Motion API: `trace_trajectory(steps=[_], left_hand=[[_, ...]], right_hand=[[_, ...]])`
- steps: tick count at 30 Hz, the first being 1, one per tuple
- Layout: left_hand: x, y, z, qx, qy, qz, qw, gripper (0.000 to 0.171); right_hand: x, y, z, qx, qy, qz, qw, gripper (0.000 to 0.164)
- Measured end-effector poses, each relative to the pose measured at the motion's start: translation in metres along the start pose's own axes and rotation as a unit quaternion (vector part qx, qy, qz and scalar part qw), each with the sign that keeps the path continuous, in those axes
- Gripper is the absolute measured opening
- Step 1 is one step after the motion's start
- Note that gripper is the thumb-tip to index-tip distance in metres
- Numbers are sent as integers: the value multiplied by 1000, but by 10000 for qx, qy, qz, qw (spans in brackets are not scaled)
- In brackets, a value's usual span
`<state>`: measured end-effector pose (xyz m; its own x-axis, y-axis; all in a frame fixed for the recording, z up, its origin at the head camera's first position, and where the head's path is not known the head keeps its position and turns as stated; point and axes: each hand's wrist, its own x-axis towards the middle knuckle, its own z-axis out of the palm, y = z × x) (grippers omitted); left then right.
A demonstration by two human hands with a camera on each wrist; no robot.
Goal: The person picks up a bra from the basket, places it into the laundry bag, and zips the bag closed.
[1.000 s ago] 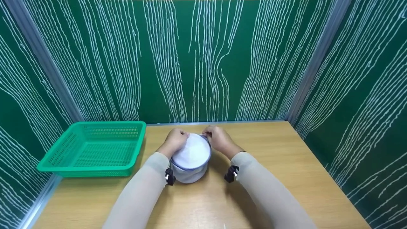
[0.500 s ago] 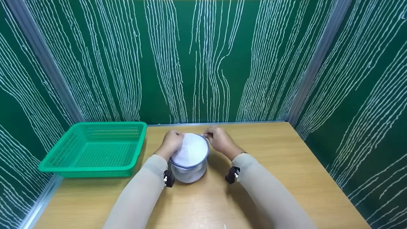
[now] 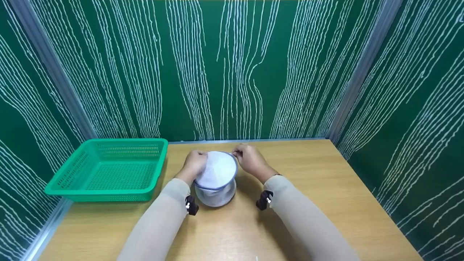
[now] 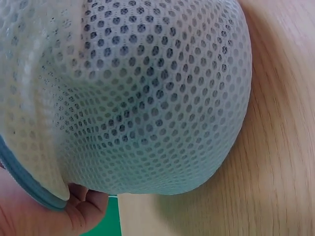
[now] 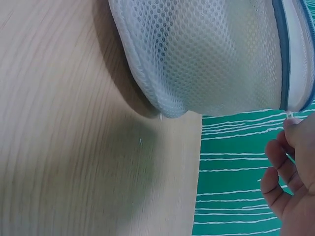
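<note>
A round white mesh laundry bag [image 3: 216,168] with blue edging stands on the wooden table between my hands. My left hand [image 3: 195,162] grips the bag's upper edge on its left side; the left wrist view shows the thumb and fingers at the blue trim [image 4: 29,182]. At the far right of the rim, my right hand [image 3: 250,158] pinches a small zipper pull [image 5: 290,115]. In the right wrist view, a white band shows between two blue edges near that pull. The remaining right fingers curl loosely below it.
A green plastic basket [image 3: 156,181] with perforated walls stands on the table [image 3: 308,203] to the left. Green panels [image 3: 253,108] with wavy white lines rise behind the table and at both sides, joined by grey posts [image 3: 348,87].
My left hand has shifted slightly left, drawing the bag's top with it. My right hand has stayed almost in place at the rim.
</note>
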<state>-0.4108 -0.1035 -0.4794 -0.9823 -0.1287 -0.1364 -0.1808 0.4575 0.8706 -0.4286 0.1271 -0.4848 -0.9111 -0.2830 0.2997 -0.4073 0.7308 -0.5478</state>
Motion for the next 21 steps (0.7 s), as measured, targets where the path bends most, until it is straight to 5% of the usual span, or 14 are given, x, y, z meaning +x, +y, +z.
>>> trace_trajectory(steps=[4,11,21], left_hand=[[-4,3,1,85,-62,156,9998,42],[-2,10,6,377,-342,1035,9933,45],[-5,20,9,862,-648,1470,9832,39]], right_hand=[[-1,-1,1,-50,103,-61,9999,10],[-1,-2,3,-171,368,-655,9970,10],[2,-4,3,-113,222,-579,9980,12]])
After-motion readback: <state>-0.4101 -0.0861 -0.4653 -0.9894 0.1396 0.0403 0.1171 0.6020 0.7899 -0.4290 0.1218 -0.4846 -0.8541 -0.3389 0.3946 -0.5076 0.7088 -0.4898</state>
